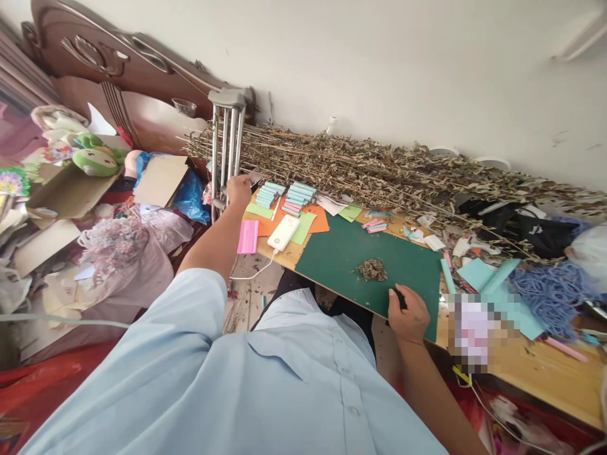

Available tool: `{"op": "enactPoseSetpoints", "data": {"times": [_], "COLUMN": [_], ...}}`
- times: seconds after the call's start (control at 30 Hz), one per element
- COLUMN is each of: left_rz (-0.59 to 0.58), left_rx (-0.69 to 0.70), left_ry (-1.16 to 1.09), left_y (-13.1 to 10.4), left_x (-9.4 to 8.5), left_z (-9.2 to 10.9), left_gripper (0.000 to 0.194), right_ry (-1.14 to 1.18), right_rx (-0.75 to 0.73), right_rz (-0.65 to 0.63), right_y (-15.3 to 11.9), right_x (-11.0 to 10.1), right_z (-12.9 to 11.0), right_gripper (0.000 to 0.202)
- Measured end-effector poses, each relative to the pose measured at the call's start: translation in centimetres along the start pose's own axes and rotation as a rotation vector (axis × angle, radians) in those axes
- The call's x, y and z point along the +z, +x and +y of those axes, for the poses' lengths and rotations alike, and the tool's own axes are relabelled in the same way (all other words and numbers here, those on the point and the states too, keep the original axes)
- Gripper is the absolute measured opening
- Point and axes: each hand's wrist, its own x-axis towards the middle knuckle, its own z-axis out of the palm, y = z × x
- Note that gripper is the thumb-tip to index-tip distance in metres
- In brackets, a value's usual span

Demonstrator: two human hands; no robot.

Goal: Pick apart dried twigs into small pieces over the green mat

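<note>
My left hand (pixel 239 191) reaches to the far left corner of the table, beside the grey metal crutches (pixel 228 136). Its fingers are drawn together, and what they hold, if anything, is too small to make out. Just right of it lie rows of light-blue paper rolls (pixel 270 193), with a few pink ones (pixel 291 208) among them. My right hand (pixel 410 313) rests at the near edge of the green cutting mat (pixel 332 256), loosely curled, thumb and forefinger apart, nothing between them. A small heap of crumbled dried leaves (pixel 372 270) sits on the mat ahead of it.
A white power bank (pixel 283 233) with a cable lies on coloured paper. Dried leafy stalks (pixel 355 164) are piled along the wall. To the right are blue yarn (pixel 550 294) and light-blue paper sheets (pixel 516 309). Cardboard (pixel 161 179) and fabric clutter the bed at left.
</note>
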Motion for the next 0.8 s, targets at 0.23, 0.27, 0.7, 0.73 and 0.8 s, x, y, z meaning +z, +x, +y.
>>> {"op": "enactPoseSetpoints", "data": {"times": [0.23, 0.27, 0.7, 0.73, 0.8], "left_rz": [0.255, 0.188, -0.769, -0.769, -0.770], "left_rx": [0.046, 0.068, 0.485, 0.518, 0.563], "left_ry": [-0.558, -0.598, -0.446, -0.424, -0.347], "left_y": [-4.2, -6.3, -32.0, -31.6, -30.6], "left_x": [0.5, 1.2, 11.1, 11.2, 11.4], "left_z": [7.3, 8.5, 8.4, 8.2, 8.0], "left_gripper": [0.026, 0.025, 0.020, 0.022, 0.023], "right_ry": [0.013, 0.016, 0.059, 0.063, 0.084], "right_rx": [0.085, 0.093, 0.264, 0.276, 0.288], "right_rz": [0.038, 0.026, -0.055, -0.053, -0.067], "right_y": [-0.3, -0.3, 0.4, 0.5, 0.7], "right_x": [0.3, 0.3, -0.4, -0.4, -0.5], "right_z": [0.4, 0.5, -0.4, -0.5, -0.6], "right_gripper": [0.034, 0.035, 0.047, 0.046, 0.048]}}
